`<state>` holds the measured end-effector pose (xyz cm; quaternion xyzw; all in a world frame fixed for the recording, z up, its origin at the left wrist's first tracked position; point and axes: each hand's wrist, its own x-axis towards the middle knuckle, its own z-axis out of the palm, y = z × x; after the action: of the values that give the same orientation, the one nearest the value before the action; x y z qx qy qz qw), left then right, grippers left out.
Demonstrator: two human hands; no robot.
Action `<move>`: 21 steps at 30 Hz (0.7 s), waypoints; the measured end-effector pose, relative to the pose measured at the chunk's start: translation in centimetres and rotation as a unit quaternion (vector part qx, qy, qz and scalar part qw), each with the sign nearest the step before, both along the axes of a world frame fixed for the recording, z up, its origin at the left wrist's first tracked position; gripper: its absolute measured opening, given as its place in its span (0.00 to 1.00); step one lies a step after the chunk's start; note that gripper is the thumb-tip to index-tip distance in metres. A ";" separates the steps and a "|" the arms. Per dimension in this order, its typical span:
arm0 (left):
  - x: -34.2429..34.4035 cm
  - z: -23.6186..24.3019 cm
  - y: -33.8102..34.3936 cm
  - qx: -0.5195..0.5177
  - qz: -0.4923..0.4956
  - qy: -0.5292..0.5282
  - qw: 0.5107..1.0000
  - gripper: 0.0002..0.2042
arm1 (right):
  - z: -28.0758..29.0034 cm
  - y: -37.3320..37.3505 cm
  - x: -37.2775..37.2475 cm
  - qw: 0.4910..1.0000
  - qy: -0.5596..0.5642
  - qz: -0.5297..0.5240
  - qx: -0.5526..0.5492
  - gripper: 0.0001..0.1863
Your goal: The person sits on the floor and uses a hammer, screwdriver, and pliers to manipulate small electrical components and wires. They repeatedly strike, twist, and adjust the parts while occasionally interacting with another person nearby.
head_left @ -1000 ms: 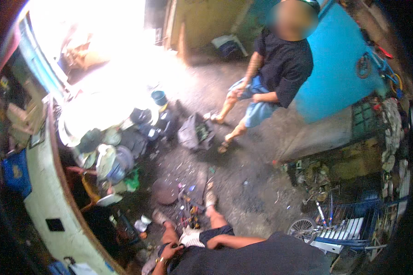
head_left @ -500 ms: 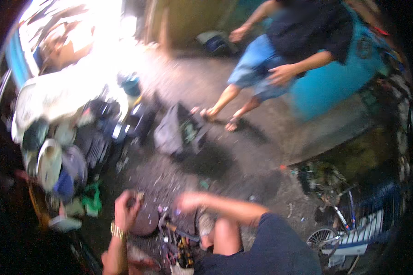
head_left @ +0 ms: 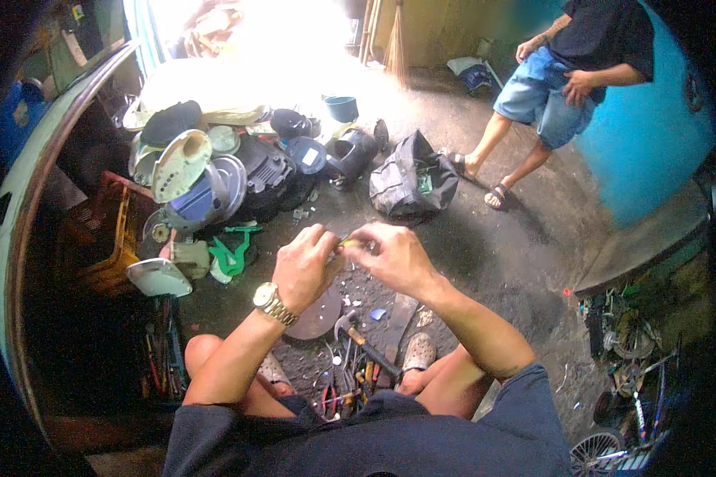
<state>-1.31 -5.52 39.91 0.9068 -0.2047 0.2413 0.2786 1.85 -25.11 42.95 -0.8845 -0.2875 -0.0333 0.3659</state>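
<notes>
Both my hands meet in front of me at chest height, fingertips pinched together. Between them shows a small yellowish piece [head_left: 348, 244], too small to name. My left hand [head_left: 301, 266], with a gold wristwatch [head_left: 272, 302] on the wrist, closes on one side of it. On the other side, the thumb and fingers of my right hand [head_left: 396, 258] pinch at it. Below my hands a dark round disc [head_left: 314, 318] lies on the ground between my feet. A hammer [head_left: 370, 348] rests beside it, near several hand tools, among them red-handled pliers [head_left: 328, 397].
Scrap plastic parts, including a cream round cover [head_left: 183, 167] and a green plastic piece [head_left: 232, 253], pile up at left. Ahead sits an open dark bag [head_left: 414, 179]. Another person [head_left: 549, 87] stands at far right. A bicycle wheel [head_left: 597, 453] is at lower right.
My hands were apart, the left holding something small and the right blurred over the tools. Now they have come together, higher up. The view has swung, and the other person's hands are closer to their shorts.
</notes>
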 end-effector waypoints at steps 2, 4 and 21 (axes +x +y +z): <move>-2.3 0.9 0.0 0.002 -0.003 -0.020 1.000 0.10 | 0.7 0.5 -2.3 0.999 0.028 -0.024 0.032 0.14; -4.1 1.8 -0.1 -0.025 -0.015 -0.050 0.998 0.09 | 1.4 0.2 -4.0 0.993 0.060 -0.036 0.093 0.11; -5.4 -2.6 -0.9 -0.165 -0.043 0.053 0.984 0.15 | -1.6 0.4 -8.3 0.987 -0.139 -0.050 0.061 0.08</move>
<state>-6.74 -6.45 37.31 0.8504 -0.1854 0.2111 0.4448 -6.49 -24.73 41.30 -0.8604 -0.2882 -0.1918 0.3739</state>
